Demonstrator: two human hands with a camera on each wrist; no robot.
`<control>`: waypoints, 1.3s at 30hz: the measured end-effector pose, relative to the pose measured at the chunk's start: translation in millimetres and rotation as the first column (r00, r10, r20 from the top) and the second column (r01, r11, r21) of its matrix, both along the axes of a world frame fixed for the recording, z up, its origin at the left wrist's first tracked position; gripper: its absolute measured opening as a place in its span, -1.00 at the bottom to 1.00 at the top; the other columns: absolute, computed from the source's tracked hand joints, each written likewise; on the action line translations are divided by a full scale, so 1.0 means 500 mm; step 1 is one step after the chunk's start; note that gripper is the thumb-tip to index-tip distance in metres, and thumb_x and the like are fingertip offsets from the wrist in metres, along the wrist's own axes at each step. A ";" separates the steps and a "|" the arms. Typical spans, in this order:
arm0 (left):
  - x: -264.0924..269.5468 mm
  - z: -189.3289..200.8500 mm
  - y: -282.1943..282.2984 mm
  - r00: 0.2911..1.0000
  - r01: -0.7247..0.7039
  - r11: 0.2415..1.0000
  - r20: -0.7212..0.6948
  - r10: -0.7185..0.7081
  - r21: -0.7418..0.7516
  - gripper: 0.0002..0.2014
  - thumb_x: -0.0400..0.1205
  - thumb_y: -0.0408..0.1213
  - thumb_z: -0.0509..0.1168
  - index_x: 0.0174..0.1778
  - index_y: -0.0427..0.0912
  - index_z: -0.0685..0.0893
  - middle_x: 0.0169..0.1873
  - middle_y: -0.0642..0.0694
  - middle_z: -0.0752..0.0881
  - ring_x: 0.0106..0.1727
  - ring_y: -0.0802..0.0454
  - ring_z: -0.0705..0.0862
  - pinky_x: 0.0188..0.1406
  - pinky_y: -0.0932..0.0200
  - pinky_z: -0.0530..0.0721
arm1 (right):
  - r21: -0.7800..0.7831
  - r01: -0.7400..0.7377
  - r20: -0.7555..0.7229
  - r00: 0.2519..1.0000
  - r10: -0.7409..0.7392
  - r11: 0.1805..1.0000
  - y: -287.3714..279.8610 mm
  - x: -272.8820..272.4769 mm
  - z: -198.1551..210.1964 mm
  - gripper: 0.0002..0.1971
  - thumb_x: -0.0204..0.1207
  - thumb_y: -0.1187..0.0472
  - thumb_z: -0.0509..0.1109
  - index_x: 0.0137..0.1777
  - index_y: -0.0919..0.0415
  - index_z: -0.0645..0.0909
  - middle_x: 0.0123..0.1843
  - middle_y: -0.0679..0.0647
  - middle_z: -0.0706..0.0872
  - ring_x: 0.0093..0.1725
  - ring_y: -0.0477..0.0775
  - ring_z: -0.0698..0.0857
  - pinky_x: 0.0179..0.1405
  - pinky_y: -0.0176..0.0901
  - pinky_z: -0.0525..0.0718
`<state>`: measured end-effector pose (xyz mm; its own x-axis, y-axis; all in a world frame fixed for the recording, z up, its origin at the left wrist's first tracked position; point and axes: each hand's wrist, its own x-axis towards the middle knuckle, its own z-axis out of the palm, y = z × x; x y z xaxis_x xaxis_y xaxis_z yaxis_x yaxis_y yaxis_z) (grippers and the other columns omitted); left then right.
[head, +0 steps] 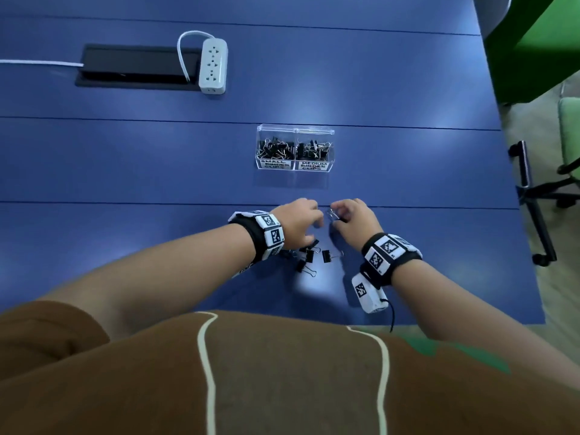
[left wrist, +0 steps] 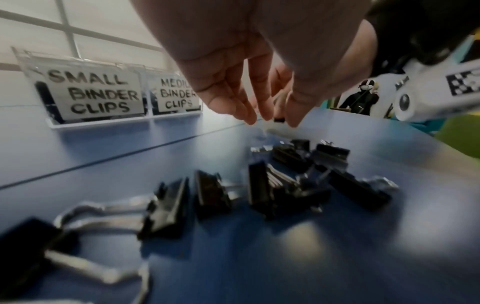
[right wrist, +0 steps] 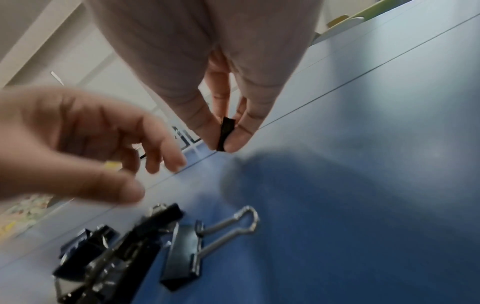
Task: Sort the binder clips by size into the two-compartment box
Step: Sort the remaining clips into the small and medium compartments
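A: Item: binder clip (right wrist: 226, 131), pinched in right hand (head: 354, 218); left hand (head: 298, 221) loose, empty.
B: Box (head: 295, 166) beyond both hands. Risk: misjudged size, wrong compartment.

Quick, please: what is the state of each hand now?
Left hand: open, holding nothing.
Right hand: pinching one binder clip.

right hand (right wrist: 207, 61) — pinches binder clip (right wrist: 226, 133) | loose clips (right wrist: 182, 253) — table (right wrist: 363, 205)
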<state>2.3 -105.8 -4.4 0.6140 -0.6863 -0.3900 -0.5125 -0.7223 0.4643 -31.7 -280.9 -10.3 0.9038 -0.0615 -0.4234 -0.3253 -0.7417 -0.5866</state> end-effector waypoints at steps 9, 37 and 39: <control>-0.035 -0.021 0.006 0.998 0.059 0.997 0.011 -0.060 0.042 -0.81 0.60 -0.21 0.27 0.07 -0.13 0.68 0.14 -0.18 0.54 0.16 -0.18 0.57 -0.02 -0.04 0.64 | -0.019 -0.246 -0.027 0.969 0.245 0.969 -0.009 -0.081 0.020 -0.66 0.47 0.46 0.20 0.00 0.13 0.74 0.04 0.12 0.69 0.02 0.16 0.67 0.14 -0.11 0.61; -0.063 -0.033 0.047 0.984 -0.176 0.983 0.047 0.173 0.051 -0.71 0.60 -0.20 0.29 0.21 -0.20 0.53 0.16 -0.22 0.49 0.11 -0.22 0.58 0.05 -0.09 0.63 | -0.129 -0.464 0.002 0.884 0.468 0.876 0.088 -0.117 -0.008 -0.74 0.45 0.31 0.30 0.12 0.36 0.58 0.14 0.26 0.54 0.03 0.30 0.59 -0.03 0.08 0.63; -0.052 -0.031 0.049 0.976 -0.217 0.976 0.002 0.217 0.027 -0.72 0.60 -0.19 0.30 0.19 -0.20 0.55 0.16 -0.22 0.51 0.10 -0.21 0.59 0.09 -0.08 0.63 | -0.132 -0.446 0.009 0.892 0.451 0.885 0.088 -0.110 -0.012 -0.75 0.44 0.32 0.31 0.10 0.36 0.59 0.10 0.26 0.56 0.02 0.30 0.59 -0.03 0.05 0.61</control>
